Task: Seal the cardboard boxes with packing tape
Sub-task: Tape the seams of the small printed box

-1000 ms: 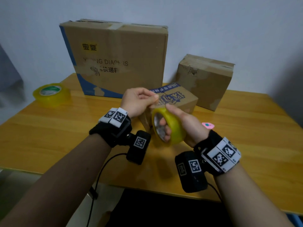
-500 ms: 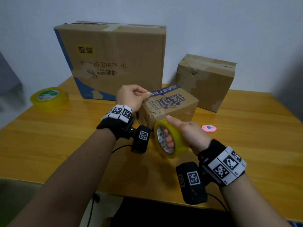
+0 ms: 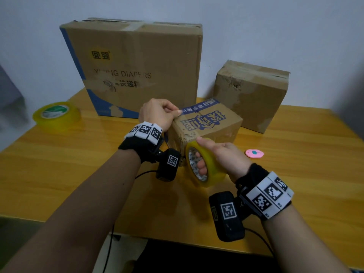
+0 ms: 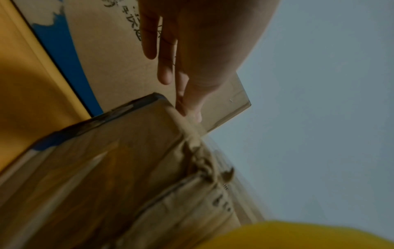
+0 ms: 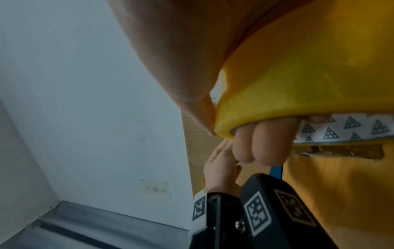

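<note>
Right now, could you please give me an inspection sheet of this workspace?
Surface: wooden table, orange-yellow.
Job's things: small printed box in front; diaper box and plain box against the wall; spare tape roll far left.
Clutter: pink item beside the small box.
Hands: left hand pinches at the small box's top edge; right hand grips the yellow tape roll.
Cables: black cable hangs off the table edge.
Surroundings: pale wall.

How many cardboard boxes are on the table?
3. The large box stands at the back left, a medium box at the back right, and the small box sits in front, between the hands. None looks hidden.
</note>
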